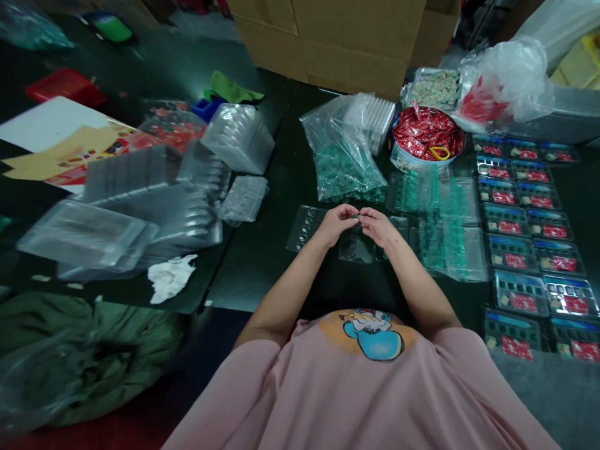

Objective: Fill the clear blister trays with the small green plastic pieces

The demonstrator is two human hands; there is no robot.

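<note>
Both hands meet at the middle of the dark table, over a clear plastic tray (356, 247). My left hand (338, 224) is closed, its fingertips pinching a small dark green piece (356, 217). From the other side, the closed fingertips of my right hand (376, 226) touch the same piece; its exact shape is too small to tell. Another clear tray (305, 229) lies left of my left hand. Just beyond the hands, a clear bag (347, 165) holds many green pieces, some spilling at its near edge. Trays with green pieces (452, 240) are stacked right of my right hand.
Clear plastic trays (140, 200) are piled at the left, near a crumpled white tissue (171, 278). A round tin (398, 156) holds red packets (422, 131). Filled trays (515, 256) stand in rows at the right. A cardboard box (347, 44) borders the far side.
</note>
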